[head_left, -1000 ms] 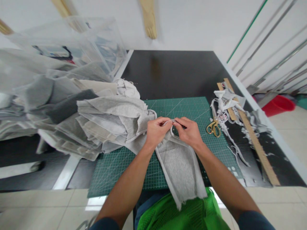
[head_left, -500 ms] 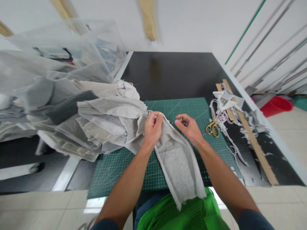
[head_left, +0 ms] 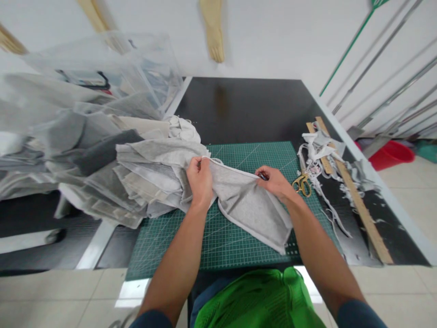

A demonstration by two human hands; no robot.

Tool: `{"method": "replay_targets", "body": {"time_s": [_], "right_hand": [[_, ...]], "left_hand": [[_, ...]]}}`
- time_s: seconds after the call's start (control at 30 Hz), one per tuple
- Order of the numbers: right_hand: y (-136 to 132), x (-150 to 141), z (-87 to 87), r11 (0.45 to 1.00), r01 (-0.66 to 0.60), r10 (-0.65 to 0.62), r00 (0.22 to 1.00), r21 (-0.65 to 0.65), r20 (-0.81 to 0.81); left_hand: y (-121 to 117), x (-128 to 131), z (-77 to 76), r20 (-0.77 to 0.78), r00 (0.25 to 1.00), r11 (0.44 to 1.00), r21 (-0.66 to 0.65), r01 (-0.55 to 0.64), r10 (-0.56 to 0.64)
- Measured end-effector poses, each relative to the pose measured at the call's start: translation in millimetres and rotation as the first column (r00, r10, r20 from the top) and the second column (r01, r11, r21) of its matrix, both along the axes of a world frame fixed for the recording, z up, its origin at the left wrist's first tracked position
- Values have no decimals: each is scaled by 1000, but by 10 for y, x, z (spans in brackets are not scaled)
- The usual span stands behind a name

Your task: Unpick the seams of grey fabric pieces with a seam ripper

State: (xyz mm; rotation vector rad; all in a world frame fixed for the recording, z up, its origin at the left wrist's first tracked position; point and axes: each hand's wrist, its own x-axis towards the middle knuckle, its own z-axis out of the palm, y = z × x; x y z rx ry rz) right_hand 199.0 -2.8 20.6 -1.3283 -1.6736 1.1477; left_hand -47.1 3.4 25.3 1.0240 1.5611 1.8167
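Note:
A grey fabric piece with a pale edge lies on the green cutting mat, stretched between my two hands. My left hand is closed on its upper left corner, beside the fabric pile. My right hand pinches its upper right edge, with a small dark thing I cannot make out showing at the fingertips. The fabric's near corner rests on the mat by my right forearm.
A pile of grey fabric pieces and clear plastic bags fill the left. Gold-handled scissors, fabric scraps and a wooden ruler lie right of the mat. A black table extends behind. A red basin stands on the floor.
My hands have moved apart from a joined pinch and pulled the fabric's top edge taut. The fabric has been drawn up off my lap onto the mat.

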Motion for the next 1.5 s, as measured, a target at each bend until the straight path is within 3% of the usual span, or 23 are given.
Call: {"method": "replay_targets", "body": {"time_s": [0.13,0.27,0.37,0.43,0.47,0.53,0.7,0.77,0.83,0.9,0.97,1.03,1.1,1.17,1.27,1.4,1.5], "right_hand": [[1,25,-35,990,93,-113,970,-104,-214],[-32,-26,-33,992,52,-82,955,-111,-284],[-61,-96,-28,996,-59,37,962,-73,-272],[-77,-128,-20,994,-102,90,964,-35,-252],[-83,-131,-14,994,-112,104,966,-20,-237],[-87,-108,3,989,-145,139,974,-23,-179],[-31,59,20,974,-215,222,969,-73,111],[9,112,6,986,-164,168,975,-41,147],[41,134,-11,996,-93,94,988,-12,119],[50,120,-24,1000,-18,19,999,-14,48],[34,75,-30,998,49,-52,997,-49,-52],[3,12,-29,994,76,-86,987,-77,-137],[-29,-51,-23,995,66,-81,976,-80,-201],[-52,-99,-9,994,59,-82,960,-91,-269],[-72,-132,35,984,78,-137,908,-163,-395],[-97,-121,114,976,11,-133,825,-220,-549],[-115,-110,134,983,-39,-62,846,-177,-530]], "left_hand": [[-13,-31,-17,-299,951,996,-55,68,-82],[-155,169,41,-670,732,980,30,198,-127],[-252,366,50,-706,624,878,7,479,-334],[-276,447,21,-640,604,809,-48,586,-476],[-274,463,2,-602,609,797,-79,599,-516],[-246,444,-32,-560,647,827,-134,546,-517],[-124,237,-53,-541,782,950,-162,265,-310],[-99,172,-64,-583,774,967,-200,159,-248],[-100,149,-80,-657,711,963,-247,111,-250],[-123,171,-87,-729,622,956,-261,131,-284],[-161,232,-73,-764,567,950,-220,223,-309],[-206,317,-47,-733,578,913,-148,380,-359],[-249,406,-29,-653,594,835,-108,540,-469],[-278,480,-37,-563,603,776,-116,620,-566],[-278,525,-86,-399,675,770,-150,620,-621],[-223,478,-121,-245,791,828,-144,542,-561],[-190,440,-109,-199,829,852,-153,500,-523]]}}
